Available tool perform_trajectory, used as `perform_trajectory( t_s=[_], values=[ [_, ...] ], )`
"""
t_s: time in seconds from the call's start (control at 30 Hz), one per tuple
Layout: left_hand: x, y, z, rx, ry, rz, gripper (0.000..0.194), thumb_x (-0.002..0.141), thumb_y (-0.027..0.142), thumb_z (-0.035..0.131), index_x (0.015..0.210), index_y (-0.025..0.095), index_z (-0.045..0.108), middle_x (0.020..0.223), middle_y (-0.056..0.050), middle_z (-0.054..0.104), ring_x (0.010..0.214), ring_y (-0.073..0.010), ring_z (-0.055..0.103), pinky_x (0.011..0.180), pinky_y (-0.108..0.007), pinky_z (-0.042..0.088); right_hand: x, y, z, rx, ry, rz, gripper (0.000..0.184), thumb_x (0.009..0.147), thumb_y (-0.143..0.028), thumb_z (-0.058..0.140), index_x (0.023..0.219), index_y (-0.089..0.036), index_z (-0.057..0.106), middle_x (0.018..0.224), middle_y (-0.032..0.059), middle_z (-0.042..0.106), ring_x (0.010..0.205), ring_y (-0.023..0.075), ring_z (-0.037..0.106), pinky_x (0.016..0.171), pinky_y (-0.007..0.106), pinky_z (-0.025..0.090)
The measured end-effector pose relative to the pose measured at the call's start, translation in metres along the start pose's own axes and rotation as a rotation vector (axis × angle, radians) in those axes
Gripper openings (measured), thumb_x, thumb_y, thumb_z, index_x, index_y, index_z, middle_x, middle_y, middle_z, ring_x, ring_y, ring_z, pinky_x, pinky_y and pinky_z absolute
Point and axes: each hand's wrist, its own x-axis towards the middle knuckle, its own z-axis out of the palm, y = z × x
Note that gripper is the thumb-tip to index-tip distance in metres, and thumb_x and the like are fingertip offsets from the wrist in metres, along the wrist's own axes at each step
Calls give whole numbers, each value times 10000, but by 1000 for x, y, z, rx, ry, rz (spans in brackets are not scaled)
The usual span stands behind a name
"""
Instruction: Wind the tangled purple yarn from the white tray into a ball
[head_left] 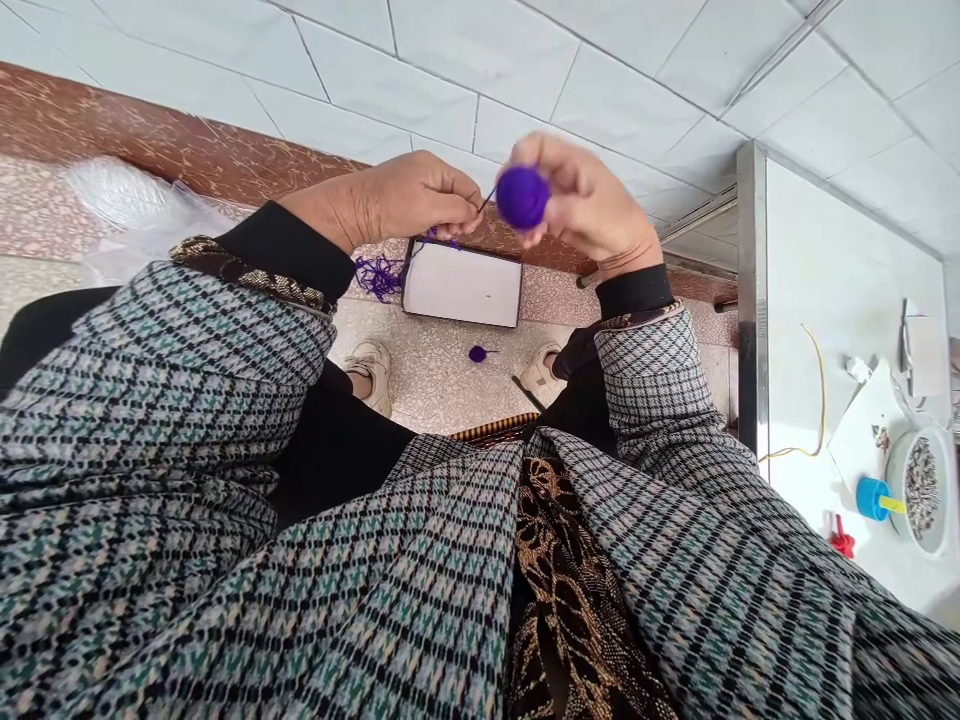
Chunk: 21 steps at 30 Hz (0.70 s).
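My right hand (589, 200) is closed around a purple ball of yarn (523, 197), held up in front of the tiled wall and slightly blurred. A short taut strand of purple yarn (487, 200) runs from the ball to my left hand (420, 198), whose fingertips pinch it. Below my left hand, loose purple yarn (379, 277) lies tangled on the floor, beside and partly over the edge of a shallow white box (463, 284) with a dark rim. A smaller purple ball (478, 354) rests on the floor between my shoes, a short thread end sticking out.
Clear plastic wrapping (127, 205) lies on the floor at left. On my right stands a white table (795, 300) with a metal edge, bearing a yellow cord (823, 400), a bowl of small pieces (921, 490), a blue cap-like object (871, 498) and a red item (841, 540).
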Motion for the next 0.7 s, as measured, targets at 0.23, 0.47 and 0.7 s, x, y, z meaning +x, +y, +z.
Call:
perform_trajectory(
  t_s=[0.23, 0.47, 0.7],
  values=[
    [1, 5, 7, -78, -137, 95, 335, 891, 516, 670, 670, 272, 609, 694, -38, 564, 724, -201, 490, 829, -448, 440, 14, 2, 13, -309, 573, 129, 287, 806, -206, 721, 961, -274, 489, 990, 21, 638, 905, 199, 634, 715, 233, 559],
    [-1, -1, 5, -297, -81, 12, 395, 867, 525, 803, 653, 237, 637, 729, -52, 581, 781, -207, 520, 874, -465, 453, -9, -11, 4, -159, -137, 310, 412, 737, -221, 834, 1013, -213, 529, 876, -5, 654, 681, 106, 557, 601, 200, 481],
    [-4, -14, 12, -478, -68, -24, 454, 843, 562, 872, 661, 267, 579, 722, -31, 569, 698, -190, 492, 857, -517, 510, -9, -9, -19, 129, 377, -140, 621, 760, -574, 856, 1243, -283, 597, 1055, -11, 590, 659, 108, 382, 640, 189, 528]
  ],
)
